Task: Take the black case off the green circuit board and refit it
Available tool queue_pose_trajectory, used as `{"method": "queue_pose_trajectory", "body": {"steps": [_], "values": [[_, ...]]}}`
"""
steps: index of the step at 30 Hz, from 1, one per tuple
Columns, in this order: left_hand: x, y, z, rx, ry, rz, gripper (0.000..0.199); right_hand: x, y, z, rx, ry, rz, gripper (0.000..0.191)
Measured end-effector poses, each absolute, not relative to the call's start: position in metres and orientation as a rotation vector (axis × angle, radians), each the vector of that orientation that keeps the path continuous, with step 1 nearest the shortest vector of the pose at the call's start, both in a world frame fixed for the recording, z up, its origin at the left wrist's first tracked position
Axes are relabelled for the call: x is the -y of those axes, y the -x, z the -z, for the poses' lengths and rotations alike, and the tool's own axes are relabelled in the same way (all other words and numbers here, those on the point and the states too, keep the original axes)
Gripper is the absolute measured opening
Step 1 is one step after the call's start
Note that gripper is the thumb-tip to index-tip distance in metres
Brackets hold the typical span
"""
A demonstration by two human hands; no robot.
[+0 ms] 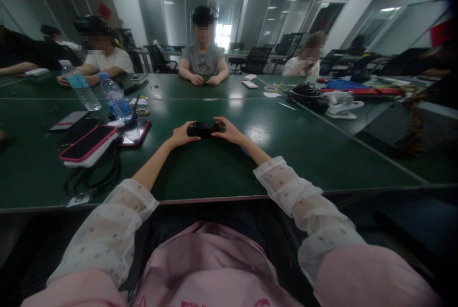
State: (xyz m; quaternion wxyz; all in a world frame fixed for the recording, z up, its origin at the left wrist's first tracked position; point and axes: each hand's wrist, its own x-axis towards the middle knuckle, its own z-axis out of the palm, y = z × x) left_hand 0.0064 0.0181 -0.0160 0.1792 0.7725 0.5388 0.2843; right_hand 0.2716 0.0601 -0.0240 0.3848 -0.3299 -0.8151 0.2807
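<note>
Held sideways over the green table [222, 168] is a small black device with a dark screen [202, 128]; its exact kind is not clear. The fingers of my left hand [182, 135] close round its left end. At the right end, my right hand [229, 131] grips it, with the thumb at the near side and a finger along the top. The undersides of the fingers are hidden. To the left of my hands lies a phone in a red case [136, 132], its screen reflecting light.
Further left are a pink-edged phone [89, 143] on a white block, more phones, a black cable [103, 178] and two water bottles, one with a blue cap [115, 99]. Several people sit around the table, one opposite [203, 58]. Cables and a white tool-like object [345, 105] lie at right.
</note>
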Motion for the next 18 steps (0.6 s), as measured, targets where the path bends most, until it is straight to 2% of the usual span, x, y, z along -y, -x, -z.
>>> {"method": "queue_pose_trajectory", "body": {"steps": [10, 18], "values": [[-0.0193, -0.0058, 0.0175, -1.524, -2.193, -0.803, 0.079, -0.0596, -0.271, 0.0306, 2.079, 0.809, -0.773, 0.072], [-0.0207, -0.0067, 0.0179, -1.569, -2.188, -0.773, 0.078, -0.06, -0.2702, 0.0316, 2.071, 0.799, -0.726, 0.06]]}}
